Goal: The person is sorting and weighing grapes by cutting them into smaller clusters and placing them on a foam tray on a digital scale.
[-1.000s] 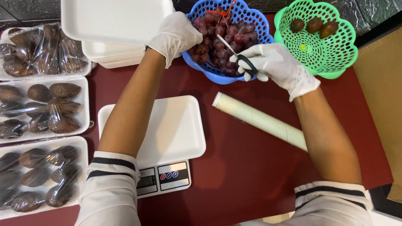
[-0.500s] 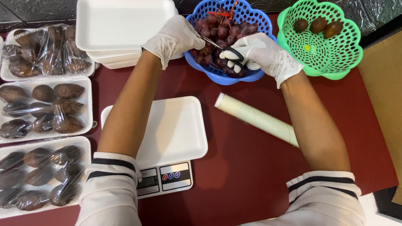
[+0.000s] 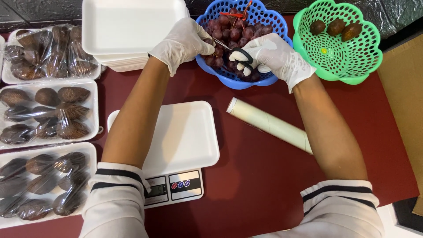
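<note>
Gloved right hand (image 3: pixel 275 57) fingers grip one pair of scissors (image 3: pixel 235 50); left hand (image 3: pixel 183 42) touches grapes (image 3: pixel 229 35).

The left hand (image 3: pixel 183 43) covers some red grapes (image 3: pixel 229 33), so what its fingers pinch cannot be seen. The right hand (image 3: pixel 275 55) hides most of the scissors (image 3: pixel 235 52). The empty foam tray (image 3: pixel 176 136) covers most of the scale (image 3: pixel 174 187). Wrapped fruit trays (image 3: pixel 44 185) run off the left edge.
</note>
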